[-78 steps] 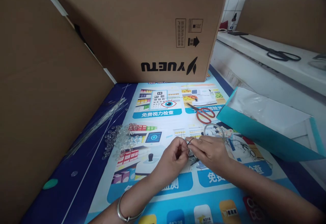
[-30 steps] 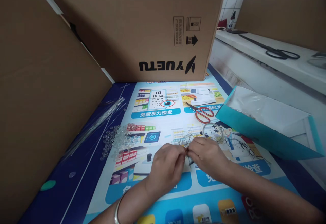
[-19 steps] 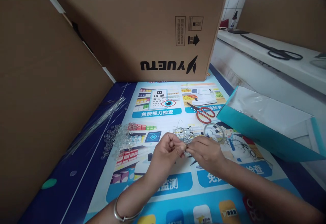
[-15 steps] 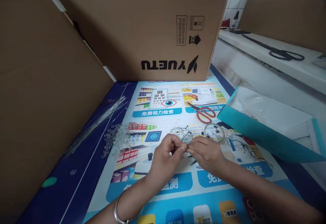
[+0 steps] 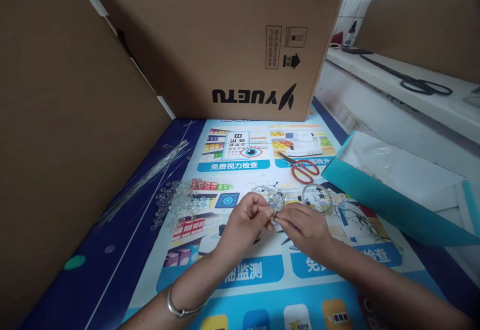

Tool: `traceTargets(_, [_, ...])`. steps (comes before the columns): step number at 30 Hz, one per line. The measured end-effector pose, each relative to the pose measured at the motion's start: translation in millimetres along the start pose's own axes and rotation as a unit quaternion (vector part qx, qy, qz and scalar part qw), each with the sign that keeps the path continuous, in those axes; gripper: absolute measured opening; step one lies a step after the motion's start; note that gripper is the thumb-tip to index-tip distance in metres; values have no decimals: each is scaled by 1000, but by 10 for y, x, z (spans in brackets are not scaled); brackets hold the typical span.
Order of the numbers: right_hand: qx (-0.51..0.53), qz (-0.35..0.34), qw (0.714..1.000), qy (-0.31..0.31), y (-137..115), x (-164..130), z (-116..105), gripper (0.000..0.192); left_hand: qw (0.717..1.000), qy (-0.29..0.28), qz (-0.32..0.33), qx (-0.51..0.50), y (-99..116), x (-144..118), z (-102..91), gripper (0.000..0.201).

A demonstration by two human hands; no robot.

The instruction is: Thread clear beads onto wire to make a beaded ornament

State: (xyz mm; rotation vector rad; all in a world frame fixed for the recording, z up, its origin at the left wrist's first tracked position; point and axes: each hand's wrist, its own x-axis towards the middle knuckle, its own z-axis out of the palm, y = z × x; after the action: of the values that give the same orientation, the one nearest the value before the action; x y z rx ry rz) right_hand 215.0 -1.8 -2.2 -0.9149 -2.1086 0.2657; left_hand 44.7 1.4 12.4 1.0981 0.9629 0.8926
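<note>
My left hand (image 5: 249, 222) is closed in a pinch, thumb against bent fingers. Its fingertips meet those of my right hand (image 5: 307, 225), which is pinched as well. A thin dark strand (image 5: 276, 215) shows between them; its ends are hidden by the fingers. Just beyond lies a loose tangle of fine wire or thread (image 5: 275, 195) with dark bits in it. Clear round beads (image 5: 176, 200) are spread to the left. A ring-shaped coil (image 5: 317, 198) lies right of the tangle, and red-handled scissors (image 5: 303, 169) lie behind it.
A bundle of thin clear strands (image 5: 150, 177) lies far left. At right is an open teal box (image 5: 390, 205) with clear plastic inside; dark strands (image 5: 363, 222) lie before it. Cardboard (image 5: 210, 45) stands behind and left. Black scissors (image 5: 416, 82) rest on a ledge (image 5: 386, 80).
My fingertips have drawn slightly apart, and more of the dark strand shows between them. The whole view has shifted a little; the things on the table lie as before.
</note>
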Motion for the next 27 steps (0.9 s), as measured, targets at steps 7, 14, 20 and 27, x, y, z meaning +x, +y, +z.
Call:
traceTargets(7, [103, 80, 991, -7, -35, 41, -29, 11, 945, -35, 74, 315, 1, -28, -39, 22])
traceTargets(14, [44, 35, 998, -38, -61, 91, -161, 11, 877, 25, 126, 463, -62, -54, -45, 10])
traceTargets(20, [82, 108, 990, -48, -270, 234, -370, 11, 865, 60, 123, 483, -56, -7, -101, 7])
traceTargets(27, [58, -57, 987, -135, -631, -66, 2, 12, 886, 65, 113, 444, -149, 13, -58, 5])
